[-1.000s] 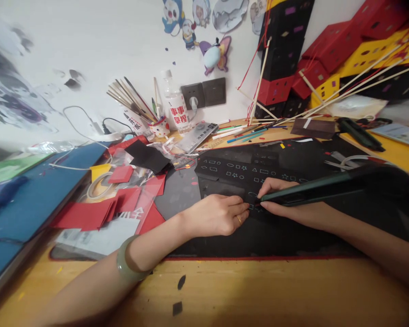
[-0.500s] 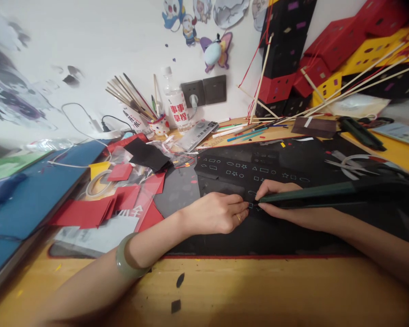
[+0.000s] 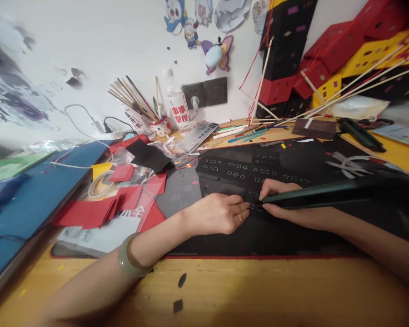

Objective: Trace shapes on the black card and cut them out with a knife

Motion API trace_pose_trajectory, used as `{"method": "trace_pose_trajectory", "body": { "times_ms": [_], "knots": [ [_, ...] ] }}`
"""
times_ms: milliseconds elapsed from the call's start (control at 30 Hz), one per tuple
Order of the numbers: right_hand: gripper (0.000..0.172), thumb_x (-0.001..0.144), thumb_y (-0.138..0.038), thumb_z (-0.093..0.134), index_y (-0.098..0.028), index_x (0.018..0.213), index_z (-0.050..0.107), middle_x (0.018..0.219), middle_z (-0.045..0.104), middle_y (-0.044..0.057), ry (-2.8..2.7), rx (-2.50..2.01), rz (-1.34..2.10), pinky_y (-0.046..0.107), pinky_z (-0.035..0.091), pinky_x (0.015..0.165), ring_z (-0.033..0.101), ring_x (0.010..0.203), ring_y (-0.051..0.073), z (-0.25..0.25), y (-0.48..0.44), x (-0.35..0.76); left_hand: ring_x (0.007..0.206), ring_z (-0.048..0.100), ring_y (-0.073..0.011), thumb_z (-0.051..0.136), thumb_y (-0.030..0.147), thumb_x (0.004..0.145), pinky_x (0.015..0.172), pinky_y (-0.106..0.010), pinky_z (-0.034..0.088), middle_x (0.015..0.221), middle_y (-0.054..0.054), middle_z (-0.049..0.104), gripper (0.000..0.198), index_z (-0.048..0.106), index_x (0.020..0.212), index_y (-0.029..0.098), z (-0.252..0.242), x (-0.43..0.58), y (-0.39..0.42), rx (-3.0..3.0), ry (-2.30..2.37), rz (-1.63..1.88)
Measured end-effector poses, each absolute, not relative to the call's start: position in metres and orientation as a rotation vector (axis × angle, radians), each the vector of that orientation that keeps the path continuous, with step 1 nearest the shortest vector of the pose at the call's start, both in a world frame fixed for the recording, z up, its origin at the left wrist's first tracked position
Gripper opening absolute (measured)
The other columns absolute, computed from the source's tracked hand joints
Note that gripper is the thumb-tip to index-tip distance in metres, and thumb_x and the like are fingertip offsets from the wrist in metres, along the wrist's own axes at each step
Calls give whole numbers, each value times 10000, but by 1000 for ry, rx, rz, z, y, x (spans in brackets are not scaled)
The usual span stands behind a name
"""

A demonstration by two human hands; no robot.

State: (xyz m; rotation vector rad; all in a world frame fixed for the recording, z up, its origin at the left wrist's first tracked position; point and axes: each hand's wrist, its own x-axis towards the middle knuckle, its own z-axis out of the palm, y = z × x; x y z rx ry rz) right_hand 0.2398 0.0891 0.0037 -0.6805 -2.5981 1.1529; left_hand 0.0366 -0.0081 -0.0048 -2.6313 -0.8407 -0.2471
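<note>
My left hand (image 3: 221, 213) lies on the black paper (image 3: 225, 181), its fingers extended close together and pressing down beside a small outlined square. There is a ring on one finger and a pale green bangle (image 3: 128, 261) on the wrist. My right hand (image 3: 286, 202) pinches a long, dark green pen-like tool (image 3: 313, 193) near its narrow front end. The tip meets the paper just right of my left fingertips, at a partial light outline. Rows of small outlined shapes (image 3: 238, 174) run across the paper: stars, squares, ovals, circles and triangles. The exact tip is hard to make out.
Red paper sheets (image 3: 88, 209), black squares (image 3: 150, 156) and a tape roll (image 3: 98, 181) lie left. A bottle (image 3: 177, 106), brush cup (image 3: 161, 127) and coloured pens (image 3: 248, 136) stand or lie behind. Decorated boxes (image 3: 277, 88) and thin sticks (image 3: 347, 91) fill the back right.
My right hand and the tool tip have shifted very slightly to the right. My left hand keeps its place on the paper. The camera view has moved a little.
</note>
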Motion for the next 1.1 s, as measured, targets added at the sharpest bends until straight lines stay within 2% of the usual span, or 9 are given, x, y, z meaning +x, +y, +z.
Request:
{"method": "trace_pose_trajectory", "body": {
  "times_ms": [167, 300, 400, 533, 700, 800, 933, 1033, 1100],
  "knots": [
    [45, 779, -220, 536, -224, 767, 493, 677, 522, -40, -2501, -658, 1283, 240, 356, 553, 471, 631, 119, -1, 93, 242, 936, 598, -173, 397, 131, 919, 705, -257, 540, 1057, -130, 648, 244, 616, 1001, 60, -6, 37, -9, -2607, -821, -238],
    [51, 785, -223, 544, -226, 781, 493, 611, 423, -61, -2007, -732, 1479, 229, 292, 480, 384, 530, 89, -7, 98, 244, 903, 605, -186, 404, 107, 903, 679, -261, 540, 1017, -131, 659, 238, 607, 1008, 43, -5, 38, -12, -2562, -798, -241],
    [86, 776, -228, 557, -238, 845, 507, 607, 379, -66, -1757, -813, 1463, 228, 237, 441, 328, 496, 79, -6, 101, 244, 822, 615, -187, 409, 94, 887, 620, -257, 534, 913, -142, 670, 233, 612, 975, 22, -4, 46, -15, -2506, -815, -247],
    [117, 761, -259, 574, -235, 872, 545, 714, 450, -38, -1755, -859, 1202, 243, 283, 474, 384, 559, 90, 8, 104, 248, 635, 594, -176, 444, 50, 827, 499, -261, 495, 726, -117, 637, 205, 627, 907, 6, -3, 76, -22, -2431, -894, -113],
    [94, 764, -291, 564, -230, 834, 556, 603, 445, -55, -1821, -900, 1131, 249, 302, 466, 385, 500, 91, 14, 105, 251, 520, 587, -209, 440, 40, 757, 363, -243, 410, 603, -140, 606, 212, 646, 718, 11, -6, 136, -16, -2183, -1218, 91],
    [86, 764, -288, 564, -236, 830, 546, 579, 455, -63, -1887, -951, 1191, 241, 348, 465, 438, 484, 92, 9, 106, 250, 537, 613, -217, 438, 63, 793, 388, -238, 438, 597, -137, 616, 235, 663, 757, 8, -6, 167, 2, -2116, -1340, 150],
    [90, 750, -269, 562, -246, 830, 527, 750, 535, -40, -1838, -998, 1334, 277, 473, 565, 579, 580, 120, 0, 113, 247, 526, 606, -194, 450, 45, 794, 376, -219, 428, 658, -132, 632, 215, 665, 783, 26, 4, 176, 22, -2216, -1481, 75],
    [78, 731, -223, 557, -246, 793, 515, 803, 513, -32, -1859, -956, 1304, 296, 501, 613, 591, 661, 138, -7, 119, 248, 577, 603, -185, 479, 51, 803, 402, -223, 451, 673, -91, 618, 169, 648, 816, 50, 14, 149, 23, -2382, -1441, -19],
    [82, 722, -190, 548, -242, 762, 500, 755, 497, -34, -1935, -929, 1224, 304, 492, 626, 574, 670, 145, -11, 123, 250, 702, 622, -198, 497, 58, 814, 509, -253, 514, 743, -84, 634, 144, 637, 847, 66, 16, 122, 23, -2480, -1375, -3]
  ]
}}
